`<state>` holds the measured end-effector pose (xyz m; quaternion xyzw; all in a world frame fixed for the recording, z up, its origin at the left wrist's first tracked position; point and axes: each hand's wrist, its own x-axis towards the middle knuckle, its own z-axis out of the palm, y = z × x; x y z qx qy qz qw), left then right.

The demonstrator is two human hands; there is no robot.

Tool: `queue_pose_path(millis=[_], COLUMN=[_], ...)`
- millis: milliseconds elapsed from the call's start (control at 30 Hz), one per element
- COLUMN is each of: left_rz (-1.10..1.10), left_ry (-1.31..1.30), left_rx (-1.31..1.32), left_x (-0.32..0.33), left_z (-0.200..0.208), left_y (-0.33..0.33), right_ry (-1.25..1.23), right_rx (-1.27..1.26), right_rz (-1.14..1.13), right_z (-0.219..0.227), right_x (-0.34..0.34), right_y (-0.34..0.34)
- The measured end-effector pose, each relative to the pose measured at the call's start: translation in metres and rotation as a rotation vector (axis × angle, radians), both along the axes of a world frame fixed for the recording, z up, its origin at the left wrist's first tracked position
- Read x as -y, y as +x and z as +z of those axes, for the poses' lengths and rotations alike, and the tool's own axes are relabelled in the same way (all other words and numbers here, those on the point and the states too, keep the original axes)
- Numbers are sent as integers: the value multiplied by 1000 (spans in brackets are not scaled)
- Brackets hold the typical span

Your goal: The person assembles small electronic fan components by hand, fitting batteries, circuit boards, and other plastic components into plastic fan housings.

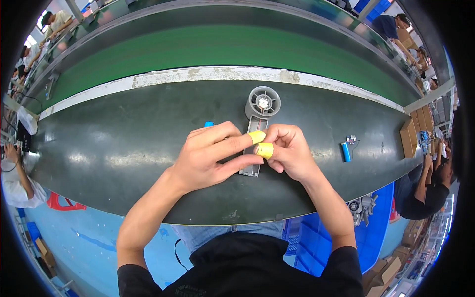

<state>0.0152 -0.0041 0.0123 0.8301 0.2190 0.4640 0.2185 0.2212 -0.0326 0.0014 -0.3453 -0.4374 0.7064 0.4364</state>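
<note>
A grey plastic housing [250, 170] with a long, open rectangular handle lies on the dark table, its round spoked head [263, 101] pointing away from me. A thin reddish wire [261, 123] runs inside the handle near the head. Over the handle, my left hand [210, 156] and my right hand [292, 152] meet fingertip to fingertip, both pinched. Yellow finger cots cover my left index finger and my right thumb. Whatever small thing sits between the fingertips is hidden. A blue cylinder [209, 124] shows just beyond my left knuckles; whether that hand touches it I cannot tell.
To the right lie a blue cylindrical battery [346, 152] and a small wired circuit board [351, 139]. A green conveyor belt [222, 49] runs beyond the pale ledge [198, 75]. Below right, a blue bin [368, 242] holds grey parts. Cardboard boxes [408, 138] and co-workers flank the table.
</note>
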Motion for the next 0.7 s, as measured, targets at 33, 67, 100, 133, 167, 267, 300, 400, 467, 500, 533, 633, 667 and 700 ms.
queue_pose_path(millis=[33,67,100,133,167,267,300,400,467,500,533,633,667,700], left_rz=[0,-14,-28,-29,-29,-4,20,18,40,64,77,121,122,100], left_ry=[0,-14,-28,-28,2,58,84,68,44,21,-53,-75,-75,-81], left_rx=[0,-1,-3,-2,4,5,-2,-56,-72,-91,-67,-109,-112,-121], left_x=[1,2,2,2,2,3,3,3,-1,-3,-5,-9,-9,-8], left_z=[0,0,0,-1,-1,-6,-8,-10,-8,-8,-8,-10,-10,-11], left_y=[0,0,0,1,1,1,0,4,1,0,-2,-5,-5,-4], right_ry=[-2,-2,-26,-49,-50,-110,-139,-128,-71,-38,-25,113,151,151], right_rx=[-38,-38,-24,-11,-9,39,39,87,142,129,116,284,375,373], right_rz=[-19,-19,2,23,22,103,135,150,82,31,-79,-283,-308,-308], right_z=[-2,-1,0,1,2,6,7,12,12,12,12,16,17,17], right_x=[-1,-1,-1,-1,-1,-4,-4,-4,-7,-9,-12,-16,-16,-16], right_y=[-1,0,0,1,1,2,1,9,12,15,17,26,26,27])
